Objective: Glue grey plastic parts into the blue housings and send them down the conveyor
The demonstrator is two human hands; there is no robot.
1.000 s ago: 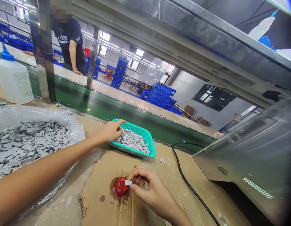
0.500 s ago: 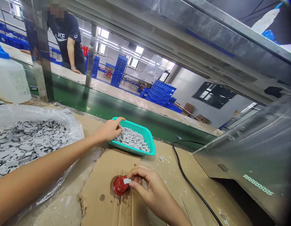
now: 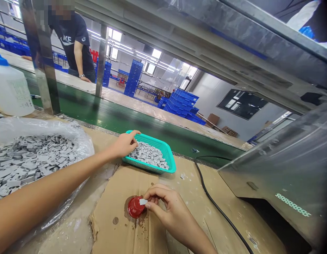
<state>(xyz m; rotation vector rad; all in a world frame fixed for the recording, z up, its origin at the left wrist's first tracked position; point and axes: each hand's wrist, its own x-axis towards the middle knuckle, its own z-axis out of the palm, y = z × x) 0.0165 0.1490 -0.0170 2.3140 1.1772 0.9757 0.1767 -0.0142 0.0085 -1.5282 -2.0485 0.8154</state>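
Note:
My right hand [image 3: 168, 208] pinches a small light grey plastic piece [image 3: 143, 201] between thumb and fingers. The piece is held over the top of a small red cup-like thing [image 3: 134, 210], overlapping it in the view; whether they touch I cannot tell. This red thing sits in a wet patch on a sheet of cardboard [image 3: 121, 238]. At the left end of a turquoise mesh basket [image 3: 171, 164] is my left hand [image 3: 126, 144], fingers apart, one stretched along the rim. Many similar grey pieces [image 3: 150, 155] lie in the basket, by its fingertips.
A clear plastic bag [image 3: 84, 135] full of grey pieces lies at left, beside a white bottle [image 3: 14, 91] with a blue cap. A black cable [image 3: 205, 190] crosses the right side near a metal housing [image 3: 290, 169]. Beyond runs a green conveyor belt [image 3: 81, 106], where a person [image 3: 73, 46] leans.
Both hands hold nearly the same pose, with the grey piece still at the red cup-like thing. The view shifts slightly. A small item on the belt at right has moved left.

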